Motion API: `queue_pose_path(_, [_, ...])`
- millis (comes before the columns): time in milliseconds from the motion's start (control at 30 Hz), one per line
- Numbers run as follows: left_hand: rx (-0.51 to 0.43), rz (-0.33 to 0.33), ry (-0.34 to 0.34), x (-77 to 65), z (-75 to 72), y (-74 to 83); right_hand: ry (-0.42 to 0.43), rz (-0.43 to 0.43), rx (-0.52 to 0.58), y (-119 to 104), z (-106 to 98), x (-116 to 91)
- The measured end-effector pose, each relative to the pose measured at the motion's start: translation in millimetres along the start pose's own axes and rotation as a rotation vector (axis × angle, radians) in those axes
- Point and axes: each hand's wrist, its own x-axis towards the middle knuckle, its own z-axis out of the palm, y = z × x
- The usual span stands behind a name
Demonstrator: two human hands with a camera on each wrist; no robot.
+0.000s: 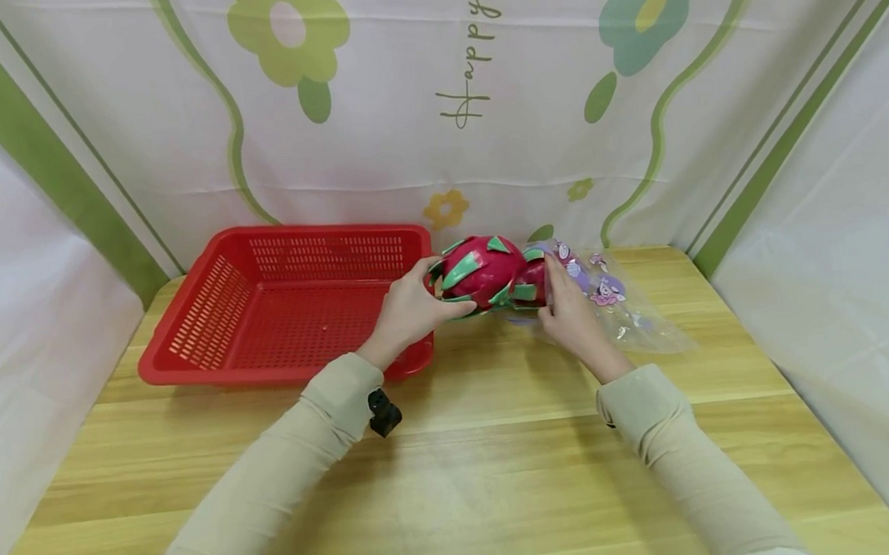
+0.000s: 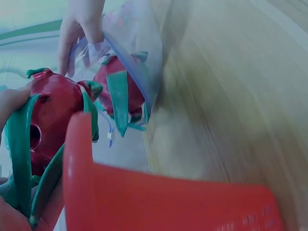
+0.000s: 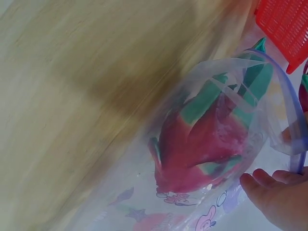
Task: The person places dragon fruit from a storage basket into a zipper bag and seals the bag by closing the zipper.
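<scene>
My left hand point(image 1: 414, 305) grips a red dragon fruit point(image 1: 491, 269) with green scales, just beyond the right rim of the red basket point(image 1: 286, 374). In the left wrist view this dragon fruit point(image 2: 57, 108) shows a small dark hole in its side. With my right hand point(image 1: 566, 316) I pinch the edge of a clear plastic bag point(image 1: 648, 323) printed with purple and pink pictures. A second dragon fruit point(image 3: 199, 144) lies inside the bag near its purple-edged mouth, its green tips poking toward the opening in the right wrist view.
The slatted red basket stands at the left on the wooden table point(image 1: 481, 472). Behind it hangs a white cloth point(image 1: 381, 141) with printed flowers, and white cloth walls close off both sides. A black wrist camera point(image 1: 384, 412) sits at my left cuff.
</scene>
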Motion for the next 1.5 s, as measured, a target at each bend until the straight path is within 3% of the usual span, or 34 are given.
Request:
queue_pose_path(400, [0.099,0.042,-0.043,4.5,18.1,9.5,0.046,-0.041,0.01,2.1,2.0,0.3])
queue_pose_path(667, [0.069,0.007,-0.077,7.9,27.2,15.0,0.076,-0.07,0.021,5.4,3.7,-0.2])
queue_pose_path(1067, [0.037,-0.064,-0.069,15.4,34.5,12.4,0.067,-0.059,0.028,4.6,3.0,-2.4])
queue_pose_path(1300, [-0.001,-0.054,-0.063,20.7,37.3,9.1,0.067,-0.125,0.013,4.9,6.2,-6.0])
queue_pose_path(1500, [0.007,-0.063,-0.06,22.4,37.0,8.8,-0.012,-0.121,0.038,10.9,4.3,-9.9])
